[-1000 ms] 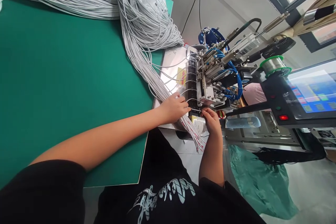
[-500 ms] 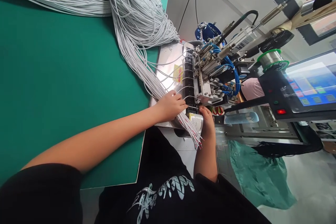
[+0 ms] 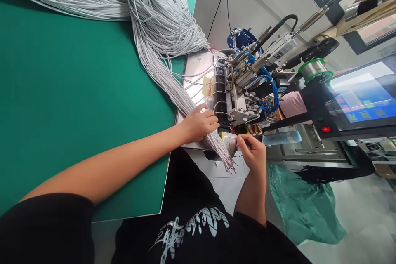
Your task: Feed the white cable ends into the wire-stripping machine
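Note:
My left hand (image 3: pixel 199 123) lies closed over a thick bundle of grey cables (image 3: pixel 161 45) at the edge of a metal plate (image 3: pixel 194 66). The cables' stripped red-tipped ends (image 3: pixel 224 159) stick out below my fingers. My right hand (image 3: pixel 254 151) is pinched shut just below the black fixture row (image 3: pixel 221 90) of a soldering machine (image 3: pixel 244 86); what it holds is too small to make out. Several single cables curve from the bundle into the fixture slots.
A green mat (image 3: pixel 68 86) covers the table on the left, with more grey cable piled along the back. To the right stand a touchscreen panel (image 3: pixel 361 99), a solder spool (image 3: pixel 315 70) and blue air hoses (image 3: pixel 269 86). A green plastic bag (image 3: pixel 303 206) hangs below.
My right hand has pulled back from the fixture, down and toward me, staying pinched. My left hand has stayed on the cable bundle.

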`<state>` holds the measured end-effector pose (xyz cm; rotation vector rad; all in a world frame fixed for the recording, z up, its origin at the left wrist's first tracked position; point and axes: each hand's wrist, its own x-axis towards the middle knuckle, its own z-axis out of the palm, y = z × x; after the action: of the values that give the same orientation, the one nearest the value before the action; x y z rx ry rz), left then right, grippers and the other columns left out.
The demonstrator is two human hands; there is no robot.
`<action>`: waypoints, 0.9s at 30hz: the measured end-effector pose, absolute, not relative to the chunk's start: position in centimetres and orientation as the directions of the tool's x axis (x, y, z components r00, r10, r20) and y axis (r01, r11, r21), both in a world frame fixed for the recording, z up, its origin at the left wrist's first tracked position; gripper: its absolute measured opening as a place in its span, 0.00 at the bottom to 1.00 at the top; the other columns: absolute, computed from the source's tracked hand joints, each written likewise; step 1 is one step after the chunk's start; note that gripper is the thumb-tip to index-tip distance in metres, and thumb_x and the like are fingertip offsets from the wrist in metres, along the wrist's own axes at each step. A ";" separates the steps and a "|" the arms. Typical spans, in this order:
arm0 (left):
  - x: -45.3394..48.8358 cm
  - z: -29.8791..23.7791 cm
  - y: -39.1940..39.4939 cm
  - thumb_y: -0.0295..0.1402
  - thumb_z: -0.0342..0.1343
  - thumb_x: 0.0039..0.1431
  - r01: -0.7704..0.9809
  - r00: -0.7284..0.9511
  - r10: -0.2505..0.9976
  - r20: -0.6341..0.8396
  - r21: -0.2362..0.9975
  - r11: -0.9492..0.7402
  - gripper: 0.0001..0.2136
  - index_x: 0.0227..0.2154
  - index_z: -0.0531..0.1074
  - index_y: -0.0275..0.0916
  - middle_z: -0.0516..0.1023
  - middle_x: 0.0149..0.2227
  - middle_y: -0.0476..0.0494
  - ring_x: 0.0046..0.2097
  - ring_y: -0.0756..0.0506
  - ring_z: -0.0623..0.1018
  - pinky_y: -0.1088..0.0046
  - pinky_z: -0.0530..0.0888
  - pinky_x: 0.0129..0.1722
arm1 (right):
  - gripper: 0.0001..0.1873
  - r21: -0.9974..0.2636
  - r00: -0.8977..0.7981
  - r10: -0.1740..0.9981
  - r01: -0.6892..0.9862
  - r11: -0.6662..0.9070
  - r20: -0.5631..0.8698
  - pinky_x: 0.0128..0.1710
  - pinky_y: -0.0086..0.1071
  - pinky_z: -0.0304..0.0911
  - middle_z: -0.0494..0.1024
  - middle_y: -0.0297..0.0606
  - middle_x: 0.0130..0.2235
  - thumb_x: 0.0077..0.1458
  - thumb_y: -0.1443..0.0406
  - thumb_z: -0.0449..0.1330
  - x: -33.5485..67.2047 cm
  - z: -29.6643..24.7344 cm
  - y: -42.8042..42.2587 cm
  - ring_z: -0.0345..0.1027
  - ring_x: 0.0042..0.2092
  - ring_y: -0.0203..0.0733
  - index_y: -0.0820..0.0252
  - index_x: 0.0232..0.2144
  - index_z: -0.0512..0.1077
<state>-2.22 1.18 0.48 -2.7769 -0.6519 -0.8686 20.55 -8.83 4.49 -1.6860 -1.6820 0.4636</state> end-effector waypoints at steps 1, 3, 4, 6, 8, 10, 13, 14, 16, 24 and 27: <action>-2.3 0.5 1.2 0.21 0.50 0.55 0.447 0.727 0.340 0.597 -0.036 -0.894 0.13 0.41 0.73 0.39 0.78 0.41 0.45 0.42 0.44 0.74 0.58 0.59 0.51 | 0.12 -0.664 0.034 0.979 0.739 0.112 0.202 0.28 0.30 0.59 0.73 0.35 0.26 0.59 0.58 0.58 20.5 5.2 -9.4 0.64 0.27 0.38 0.59 0.30 0.73; -2.3 0.6 1.1 0.22 0.48 0.58 0.449 0.700 0.310 0.644 -0.059 -0.891 0.12 0.40 0.73 0.40 0.78 0.38 0.47 0.39 0.46 0.74 0.60 0.60 0.50 | 0.11 -0.636 -0.080 0.989 0.759 0.139 0.121 0.30 0.31 0.60 0.75 0.36 0.29 0.60 0.59 0.57 20.6 6.3 -10.3 0.65 0.29 0.39 0.59 0.31 0.74; -2.3 0.7 1.1 0.23 0.47 0.60 0.454 0.685 0.298 0.665 -0.069 -0.889 0.11 0.39 0.73 0.40 0.78 0.37 0.48 0.38 0.47 0.73 0.61 0.60 0.50 | 0.11 -0.634 -0.147 0.988 0.759 0.147 0.053 0.31 0.31 0.60 0.75 0.37 0.31 0.60 0.59 0.57 20.7 6.8 -10.6 0.66 0.31 0.40 0.59 0.34 0.74; -2.3 0.8 1.1 0.23 0.45 0.63 0.460 0.660 0.276 0.699 -0.086 -0.884 0.12 0.39 0.73 0.41 0.78 0.35 0.49 0.36 0.48 0.73 0.62 0.61 0.49 | 0.11 -0.650 -0.301 0.948 0.742 0.164 -0.104 0.33 0.30 0.61 0.76 0.38 0.34 0.60 0.58 0.58 21.2 7.5 -11.1 0.67 0.33 0.40 0.59 0.38 0.74; -2.3 0.9 1.0 0.23 0.44 0.64 0.462 0.646 0.260 0.718 -0.097 -0.881 0.13 0.40 0.72 0.41 0.77 0.35 0.50 0.35 0.49 0.73 0.63 0.61 0.48 | 0.11 -0.675 -0.412 0.887 0.717 0.174 -0.208 0.35 0.30 0.62 0.76 0.38 0.34 0.59 0.58 0.59 21.6 7.9 -11.4 0.67 0.34 0.41 0.59 0.38 0.74; -2.4 1.1 0.9 0.23 0.43 0.64 0.455 0.646 0.246 0.722 -0.105 -0.884 0.13 0.41 0.72 0.41 0.77 0.35 0.50 0.35 0.49 0.73 0.63 0.61 0.48 | 0.10 -0.695 -0.434 0.872 0.699 0.169 -0.225 0.36 0.31 0.61 0.75 0.38 0.32 0.61 0.58 0.57 22.1 8.0 -11.6 0.67 0.34 0.41 0.59 0.35 0.74; -2.4 1.3 0.8 0.22 0.43 0.64 0.417 0.672 0.209 0.711 -0.131 -0.899 0.13 0.41 0.71 0.42 0.77 0.34 0.51 0.35 0.50 0.73 0.64 0.61 0.50 | 0.12 -0.699 -0.325 0.936 0.701 0.139 -0.139 0.34 0.31 0.60 0.74 0.37 0.29 0.62 0.59 0.56 22.8 7.9 -11.8 0.66 0.32 0.40 0.59 0.30 0.73; -2.5 1.4 0.8 0.22 0.43 0.65 0.402 0.682 0.190 0.707 -0.144 -0.904 0.13 0.41 0.71 0.42 0.77 0.34 0.52 0.34 0.51 0.73 0.64 0.61 0.51 | 0.12 -0.703 -0.275 0.956 0.700 0.127 -0.101 0.32 0.31 0.60 0.73 0.37 0.28 0.61 0.59 0.57 23.1 7.7 -11.9 0.66 0.31 0.40 0.59 0.29 0.73; -2.5 1.4 0.7 0.22 0.42 0.65 0.376 0.692 0.154 0.705 -0.170 -0.911 0.13 0.42 0.71 0.42 0.77 0.34 0.53 0.33 0.52 0.73 0.64 0.60 0.53 | 0.11 -0.724 -0.169 0.985 0.683 0.097 -0.028 0.30 0.30 0.59 0.73 0.36 0.28 0.59 0.59 0.59 23.5 7.3 -11.9 0.65 0.30 0.39 0.59 0.29 0.73; -2.7 1.0 0.8 0.23 0.44 0.64 0.333 0.684 0.097 0.723 -0.191 -0.923 0.13 0.45 0.69 0.43 0.77 0.32 0.53 0.31 0.53 0.73 0.68 0.66 0.46 | 0.07 -0.879 0.162 0.972 0.472 0.074 0.168 0.23 0.28 0.56 0.74 0.33 0.25 0.53 0.62 0.65 23.7 4.4 -10.5 0.60 0.23 0.34 0.57 0.34 0.77; -2.7 1.2 0.7 0.23 0.44 0.63 0.316 0.674 0.085 0.734 -0.182 -0.931 0.12 0.41 0.70 0.41 0.74 0.29 0.53 0.27 0.52 0.71 0.71 0.67 0.37 | 0.07 -0.932 0.230 0.951 0.341 0.120 0.206 0.21 0.28 0.54 0.75 0.33 0.24 0.51 0.61 0.66 23.2 3.2 -9.7 0.58 0.21 0.33 0.57 0.33 0.78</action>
<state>-2.68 0.74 1.19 -2.5956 -0.3190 -1.1159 23.24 -9.71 3.20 -1.4260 -1.3096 0.7149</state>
